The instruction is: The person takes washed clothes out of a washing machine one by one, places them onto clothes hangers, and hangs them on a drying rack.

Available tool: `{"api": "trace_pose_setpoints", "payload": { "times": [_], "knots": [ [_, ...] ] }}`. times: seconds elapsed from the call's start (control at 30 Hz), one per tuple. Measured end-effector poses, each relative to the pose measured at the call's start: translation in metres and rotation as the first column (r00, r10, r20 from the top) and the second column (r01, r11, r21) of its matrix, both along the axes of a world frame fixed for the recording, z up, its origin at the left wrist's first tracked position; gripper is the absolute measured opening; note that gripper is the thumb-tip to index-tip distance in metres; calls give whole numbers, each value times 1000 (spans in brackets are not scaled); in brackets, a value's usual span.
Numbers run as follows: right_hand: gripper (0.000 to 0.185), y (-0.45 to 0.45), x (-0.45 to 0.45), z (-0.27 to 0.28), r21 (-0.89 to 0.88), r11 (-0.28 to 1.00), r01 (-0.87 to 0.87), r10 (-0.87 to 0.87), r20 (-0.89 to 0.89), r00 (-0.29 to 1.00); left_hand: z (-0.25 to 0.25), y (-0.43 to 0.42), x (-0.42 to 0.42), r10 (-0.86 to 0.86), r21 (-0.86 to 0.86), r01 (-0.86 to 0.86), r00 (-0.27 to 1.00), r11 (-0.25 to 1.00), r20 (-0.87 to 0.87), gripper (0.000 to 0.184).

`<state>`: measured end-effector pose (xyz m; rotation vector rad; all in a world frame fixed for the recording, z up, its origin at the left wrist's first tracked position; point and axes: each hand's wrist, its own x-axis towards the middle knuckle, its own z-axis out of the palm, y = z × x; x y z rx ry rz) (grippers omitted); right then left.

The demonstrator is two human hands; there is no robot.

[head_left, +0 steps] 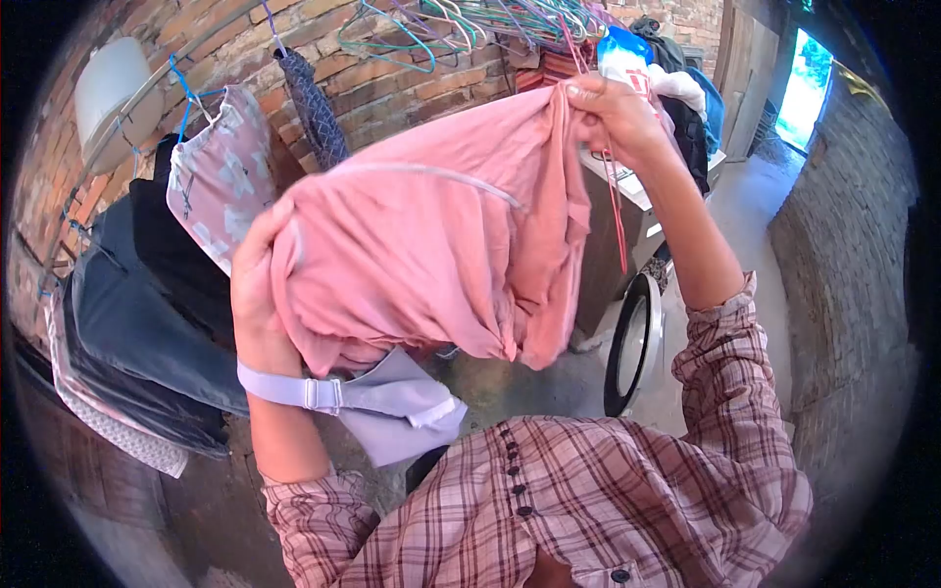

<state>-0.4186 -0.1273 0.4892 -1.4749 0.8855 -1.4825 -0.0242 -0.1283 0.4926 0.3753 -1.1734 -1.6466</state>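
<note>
A pink cloth garment (421, 245) is stretched between my two raised hands. My left hand (260, 265) grips its left edge, with the fingers partly inside or behind the fabric. At the upper right, my right hand (613, 113) pinches the garment's top corner, and a thin red cord (619, 216) hangs down below that hand. Around my left wrist loops the strap of a lavender bra-like garment (407, 402), which dangles under the pink cloth.
Dark clothes (147, 294) and a patterned pink garment (223, 176) hang at the left by a brick wall. Several wire hangers (461, 24) are overhead. A white-topped cabinet (627, 181) holds piled items. A round black-rimmed object (632, 343) stands below it.
</note>
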Motion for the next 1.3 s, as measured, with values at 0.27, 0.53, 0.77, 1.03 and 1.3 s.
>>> {"api": "trace_pose_setpoints", "payload": {
  "times": [0.27, 0.53, 0.77, 1.03, 1.3],
  "knots": [
    [31, 25, 53, -64, 92, 975, 203, -172, -272, 947, 7, -22, -26, -115, -61, 113, 993, 992, -32, 28],
    [30, 53, 143, -117, 34, 999, -26, 38, -451, 892, -3, -25, -51, -228, -50, 228, 974, 972, 12, 30],
    [20, 47, 130, -94, -100, 994, -42, 27, -152, 988, -22, -32, -43, 146, -305, -57, 949, 951, 279, 42],
    [11, 46, 130, -36, 114, 980, -166, 147, 158, 976, -62, -46, -39, 63, -215, 60, 852, 975, 520, 24],
    [14, 42, 115, -31, 115, 978, -174, 136, 280, 950, -94, 20, -54, 246, -297, -84, 789, 951, 564, 16]
  ]
}}
